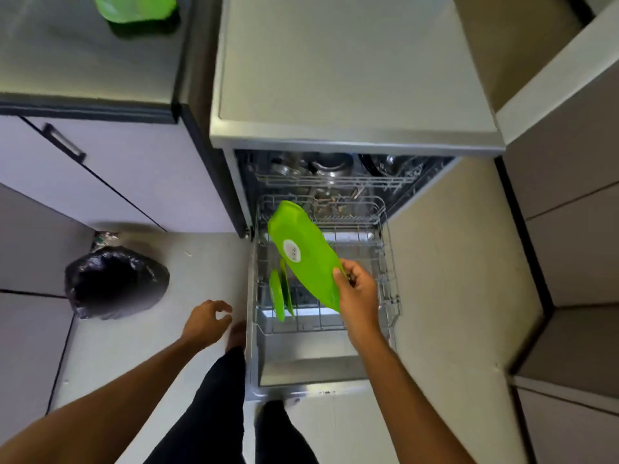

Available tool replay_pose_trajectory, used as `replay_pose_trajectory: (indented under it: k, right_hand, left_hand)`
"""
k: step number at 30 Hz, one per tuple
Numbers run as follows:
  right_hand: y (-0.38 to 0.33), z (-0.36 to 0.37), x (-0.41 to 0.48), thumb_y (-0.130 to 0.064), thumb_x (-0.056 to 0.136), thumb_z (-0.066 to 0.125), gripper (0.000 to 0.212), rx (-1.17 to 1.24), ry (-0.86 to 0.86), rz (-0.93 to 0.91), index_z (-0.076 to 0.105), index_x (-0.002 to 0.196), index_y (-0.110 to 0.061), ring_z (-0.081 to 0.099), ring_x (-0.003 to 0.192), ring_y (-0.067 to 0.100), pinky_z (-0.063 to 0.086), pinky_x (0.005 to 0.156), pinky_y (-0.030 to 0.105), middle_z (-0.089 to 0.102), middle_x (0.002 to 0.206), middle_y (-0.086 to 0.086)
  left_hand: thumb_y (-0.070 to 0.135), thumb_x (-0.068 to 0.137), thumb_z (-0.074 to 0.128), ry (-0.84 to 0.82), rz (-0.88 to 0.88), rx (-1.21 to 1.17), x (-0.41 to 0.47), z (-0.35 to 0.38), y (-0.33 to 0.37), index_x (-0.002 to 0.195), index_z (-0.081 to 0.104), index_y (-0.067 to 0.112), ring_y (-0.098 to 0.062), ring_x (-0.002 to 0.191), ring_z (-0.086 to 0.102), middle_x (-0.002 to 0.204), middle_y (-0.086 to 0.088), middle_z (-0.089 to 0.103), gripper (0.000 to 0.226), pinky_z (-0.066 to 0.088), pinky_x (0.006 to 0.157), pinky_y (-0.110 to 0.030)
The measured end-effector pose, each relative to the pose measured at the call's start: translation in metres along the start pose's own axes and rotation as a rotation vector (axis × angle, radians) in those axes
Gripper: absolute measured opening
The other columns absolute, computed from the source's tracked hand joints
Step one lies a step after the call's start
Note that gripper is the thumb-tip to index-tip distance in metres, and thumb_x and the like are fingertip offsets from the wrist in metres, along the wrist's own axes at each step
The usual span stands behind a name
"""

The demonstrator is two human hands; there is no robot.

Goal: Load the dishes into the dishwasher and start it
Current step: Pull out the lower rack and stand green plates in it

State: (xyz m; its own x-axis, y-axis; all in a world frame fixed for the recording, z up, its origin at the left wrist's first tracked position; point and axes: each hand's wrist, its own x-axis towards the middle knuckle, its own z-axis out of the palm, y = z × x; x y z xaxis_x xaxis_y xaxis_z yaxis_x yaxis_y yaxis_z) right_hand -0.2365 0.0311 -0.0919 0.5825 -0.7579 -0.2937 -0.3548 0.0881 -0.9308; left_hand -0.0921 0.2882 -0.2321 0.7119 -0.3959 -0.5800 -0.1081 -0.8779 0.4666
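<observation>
Green plate (303, 254) is hanging tilted over lower rack (390, 289), right hand (356, 291) pinching its near rim; two green plates (280, 294) are standing in tines beneath; left hand (206, 321) is idling loose, holding nothing. Judgement: turn upright, aim for the next free slot

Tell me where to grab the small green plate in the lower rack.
Pinch the top rim of the small plate, coming from above: it stands on edge in the rack, a second plate close beside it, so only that rim is free.
</observation>
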Motion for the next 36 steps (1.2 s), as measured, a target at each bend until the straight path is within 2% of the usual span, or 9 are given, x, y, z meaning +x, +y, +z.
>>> replay_pose_trajectory:
  k: [5,7,10,13,16,19,23,32,36]
  right_hand:
    - [0.118,-0.009,0.010,-0.027,0.086,0.064,0.003,-0.138,0.139,0.204,0.065,0.089,-0.028,0.063,0.085,0.020,0.054,0.079,0.042,0.068,0.090,-0.003]
    - [0.150,-0.004,0.019,-0.021,0.091,0.066,0.005,-0.176,0.145,0.256,0.064,0.094,-0.023,0.065,0.094,0.025,0.054,0.084,0.045,0.068,0.097,0.000]
    - [0.192,0.009,0.039,-0.010,0.094,0.064,0.010,-0.186,0.156,0.294,0.061,0.096,-0.019,0.064,0.099,0.028,0.049,0.081,0.034,0.066,0.100,0.004]
    - [0.228,0.027,0.061,-0.008,0.095,0.063,0.011,-0.186,0.136,0.324,0.060,0.097,-0.018,0.063,0.099,0.028,0.050,0.086,0.037,0.065,0.100,0.005]
    - [0.250,0.046,0.080,-0.008,0.096,0.062,0.011,-0.187,0.136,0.321,0.060,0.098,-0.018,0.060,0.097,0.023,0.050,0.087,0.037,0.064,0.100,0.004]
    - [0.272,0.065,0.093,-0.011,0.097,0.062,0.009,-0.139,0.113,0.330,0.059,0.100,-0.019,0.061,0.096,0.021,0.049,0.076,0.025,0.065,0.104,0.006]
    - [0.302,0.088,0.099,-0.011,0.097,0.061,0.010,-0.147,0.102,0.359,0.059,0.101,-0.020,0.061,0.094,0.019,0.049,0.077,0.026,0.064,0.102,0.002]
    - [0.315,0.104,0.096,-0.012,0.100,0.058,0.008,-0.269,0.164,0.293,0.060,0.107,-0.013,0.058,0.084,0.012,0.040,0.060,0.003,0.063,0.099,-0.003]
    - [0.305,0.104,0.096,-0.009,0.099,0.059,0.011,-0.208,0.188,0.273,0.061,0.109,-0.012,0.059,0.080,-0.009,0.044,0.063,0.004,0.064,0.097,-0.006]
  left_hand:
    - [0.023,0.091,0.068,-0.091,-0.007,0.059,0.028,0.037,-0.005,0.112,0.071,0.021,-0.025,0.109,0.061,0.120,-0.008,0.065,0.022,0.046,0.089,-0.030]
    - [0.023,0.092,0.067,-0.106,-0.019,0.067,0.045,0.047,-0.008,0.114,0.071,0.020,-0.025,0.110,0.061,0.122,-0.008,0.065,0.023,0.046,0.090,-0.030]
    - [0.024,0.093,0.066,-0.123,-0.051,0.047,0.079,0.066,-0.016,0.117,0.069,0.017,-0.025,0.109,0.061,0.122,-0.008,0.066,0.026,0.047,0.090,-0.031]
    - [0.025,0.092,0.067,-0.131,-0.099,0.010,0.110,0.086,-0.021,0.125,0.064,0.015,-0.026,0.111,0.061,0.124,-0.009,0.065,0.035,0.047,0.091,-0.031]
    - [0.023,0.090,0.068,-0.116,-0.120,-0.028,0.132,0.106,-0.019,0.133,0.056,0.013,-0.027,0.117,0.058,0.129,-0.012,0.061,0.046,0.044,0.096,-0.031]
    - [0.026,0.091,0.066,-0.124,-0.143,-0.074,0.153,0.125,-0.016,0.142,0.044,0.013,-0.029,0.125,0.053,0.137,-0.013,0.054,0.057,0.042,0.103,-0.034]
    - [0.023,0.091,0.064,-0.130,-0.204,-0.114,0.181,0.146,-0.024,0.148,0.033,0.012,-0.030,0.131,0.049,0.145,-0.016,0.048,0.066,0.041,0.107,-0.037]
    - [0.018,0.091,0.060,-0.080,-0.241,-0.216,0.199,0.158,-0.033,0.141,0.042,0.015,-0.027,0.115,0.058,0.127,-0.010,0.061,0.053,0.045,0.094,-0.031]
    - [0.012,0.090,0.057,-0.098,-0.250,-0.227,0.203,0.156,-0.037,0.139,0.045,0.017,-0.027,0.112,0.060,0.121,-0.007,0.064,0.051,0.050,0.096,-0.035]
